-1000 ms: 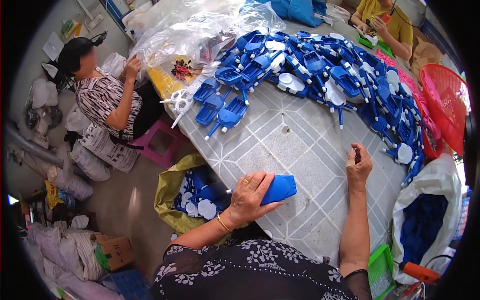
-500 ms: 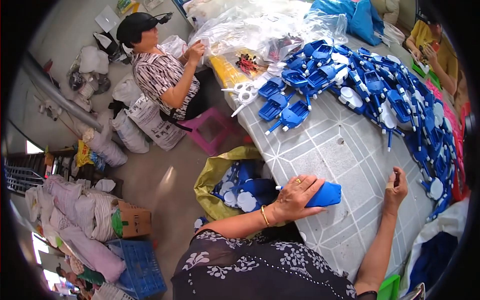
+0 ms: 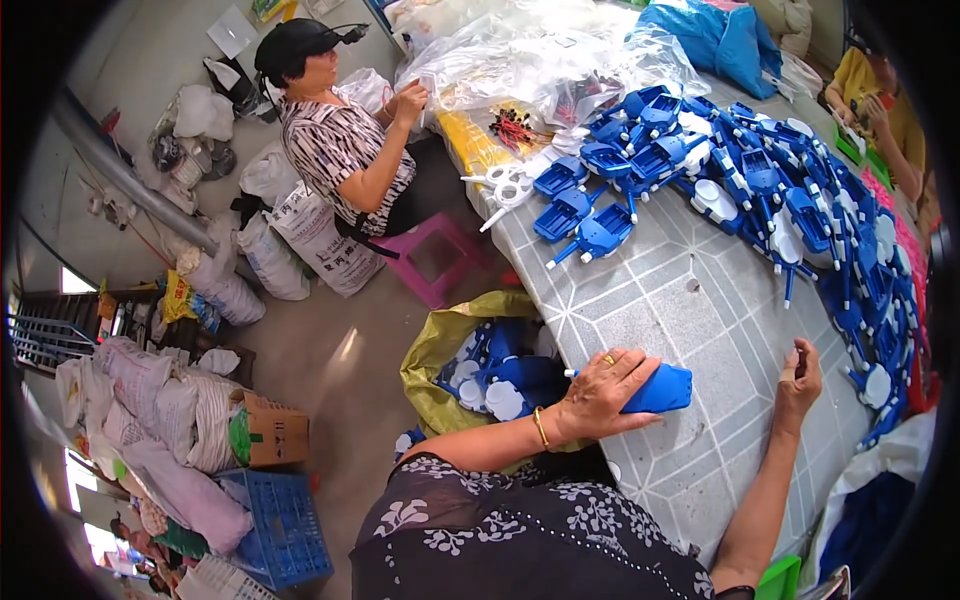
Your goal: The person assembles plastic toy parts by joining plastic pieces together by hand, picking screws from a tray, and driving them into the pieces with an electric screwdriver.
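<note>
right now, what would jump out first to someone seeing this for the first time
The big heap of blue plastic parts sprawled along the far and right side of the grey tiled table. Next, the left hand pressing a blue piece at the table's near edge, with the right hand beside it. A seated person works at far left.

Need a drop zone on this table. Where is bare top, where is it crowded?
Bare grey table lies between the left hand on the blue part, the right hand and the blue parts heap. Crowded: the far end and right edge, plus clear bags.
</note>
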The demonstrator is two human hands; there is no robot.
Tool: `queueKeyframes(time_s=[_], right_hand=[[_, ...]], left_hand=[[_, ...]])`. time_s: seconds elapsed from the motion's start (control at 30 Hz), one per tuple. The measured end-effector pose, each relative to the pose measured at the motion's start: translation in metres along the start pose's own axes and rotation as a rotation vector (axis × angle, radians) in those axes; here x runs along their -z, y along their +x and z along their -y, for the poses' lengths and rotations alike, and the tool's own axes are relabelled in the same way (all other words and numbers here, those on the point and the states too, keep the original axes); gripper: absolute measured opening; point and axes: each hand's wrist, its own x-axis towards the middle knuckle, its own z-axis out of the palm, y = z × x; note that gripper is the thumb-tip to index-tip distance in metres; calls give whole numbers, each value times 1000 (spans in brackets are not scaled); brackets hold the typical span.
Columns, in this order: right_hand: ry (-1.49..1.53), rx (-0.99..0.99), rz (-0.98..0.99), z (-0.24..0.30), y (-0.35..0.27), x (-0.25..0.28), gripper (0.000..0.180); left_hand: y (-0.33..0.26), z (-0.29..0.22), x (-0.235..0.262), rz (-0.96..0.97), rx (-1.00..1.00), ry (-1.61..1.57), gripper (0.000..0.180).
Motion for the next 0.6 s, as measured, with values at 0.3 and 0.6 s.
queueKeyframes(time_s=[0.3, 0.6], right_hand=[[-3, 11, 2, 1, 1, 1, 17], [52, 15, -35, -12, 0, -2, 19]], left_hand=[[1, 0, 0, 8, -6, 0, 81], [2, 0, 0, 11, -8, -3, 81]])
